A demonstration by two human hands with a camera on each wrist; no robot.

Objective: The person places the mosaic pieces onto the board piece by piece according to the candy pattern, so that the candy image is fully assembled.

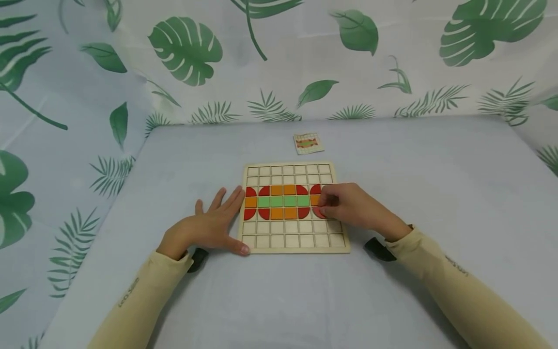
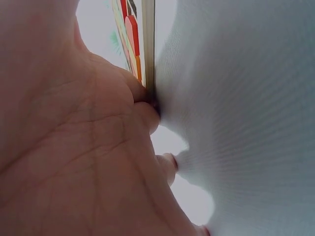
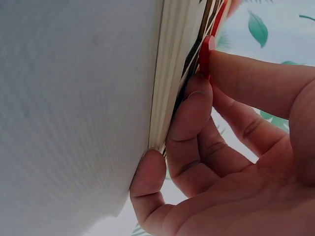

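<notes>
A wooden grid board [image 1: 293, 241] lies flat in front of me, its middle rows filled with red quarter-round, orange and green square tiles. Fingers of my left hand [image 1: 209, 227] are spread along the board's left edge, the thumb touching its near left corner. At the right side, my right hand [image 1: 355, 206] pinches a red quarter-round tile [image 1: 318, 212] over the lowest coloured row. The right wrist view shows that red tile [image 3: 205, 56] at the thumb tip, with a lower finger against the board's side; whether the tile sits fully in its cell is hidden.
Beyond the board lies a small pattern card [image 1: 308, 144] showing a similar red, orange and green figure. A pale cloth covers the table [image 1: 279, 295]. Leaf-printed curtains [image 1: 279, 68] rise behind it and at both sides.
</notes>
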